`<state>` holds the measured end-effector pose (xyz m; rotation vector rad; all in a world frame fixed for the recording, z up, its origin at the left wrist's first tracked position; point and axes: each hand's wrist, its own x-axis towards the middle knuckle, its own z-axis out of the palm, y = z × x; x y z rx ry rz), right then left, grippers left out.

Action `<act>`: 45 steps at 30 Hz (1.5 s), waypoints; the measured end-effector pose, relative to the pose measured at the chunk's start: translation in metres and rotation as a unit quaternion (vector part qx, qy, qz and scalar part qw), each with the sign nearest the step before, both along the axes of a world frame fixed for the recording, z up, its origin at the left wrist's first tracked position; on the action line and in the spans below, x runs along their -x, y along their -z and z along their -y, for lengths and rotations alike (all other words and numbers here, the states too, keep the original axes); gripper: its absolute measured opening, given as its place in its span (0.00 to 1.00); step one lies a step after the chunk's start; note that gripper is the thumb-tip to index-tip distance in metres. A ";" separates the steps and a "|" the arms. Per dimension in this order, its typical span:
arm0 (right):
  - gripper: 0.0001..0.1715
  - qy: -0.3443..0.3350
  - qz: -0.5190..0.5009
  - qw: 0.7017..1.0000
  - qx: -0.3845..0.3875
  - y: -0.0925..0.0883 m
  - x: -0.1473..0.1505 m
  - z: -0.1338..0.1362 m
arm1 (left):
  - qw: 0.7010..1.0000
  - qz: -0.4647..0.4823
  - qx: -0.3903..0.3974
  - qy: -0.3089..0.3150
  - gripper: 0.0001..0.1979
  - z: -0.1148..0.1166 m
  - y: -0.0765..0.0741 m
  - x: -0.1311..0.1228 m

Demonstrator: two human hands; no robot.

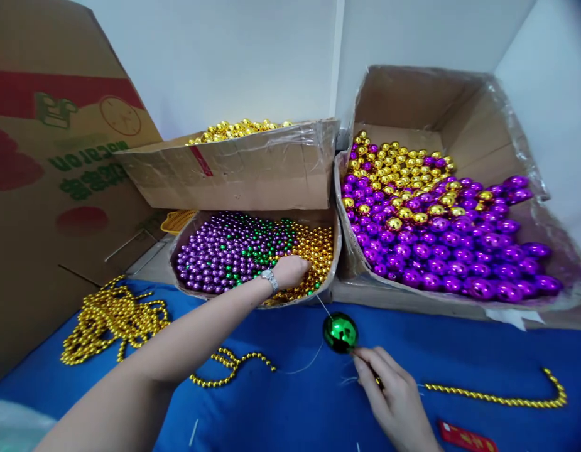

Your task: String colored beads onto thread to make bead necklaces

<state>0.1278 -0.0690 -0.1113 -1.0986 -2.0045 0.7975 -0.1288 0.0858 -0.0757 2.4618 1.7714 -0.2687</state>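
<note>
My left hand [291,271], with a watch [270,280] on its wrist, reaches into the low cardboard box of small beads. It is over the gold beads [321,248] at the box's right side, and its fingertips are hidden. Over the blue cloth, my right hand [387,383] pinches a thin string of beads just below a large shiny green ball [340,332]. Thin thread [324,306] runs up from the ball toward the box. A gold bead [378,380] shows between the right fingers. From that hand a gold bead strand [497,399] stretches right; another gold strand [228,367] lies to the left.
The low box [340,248] also holds purple and green beads. Behind it stands a box [243,176] of gold balls; at right, a large box [464,94] of purple and gold balls. Gold strands [114,320] are heaped at left. A red packet [466,437] lies near the front.
</note>
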 end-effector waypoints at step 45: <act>0.13 0.029 0.002 0.998 -0.047 -0.014 -0.001 -0.002 | 0.520 0.796 0.239 -0.201 0.11 0.088 -0.052 -0.026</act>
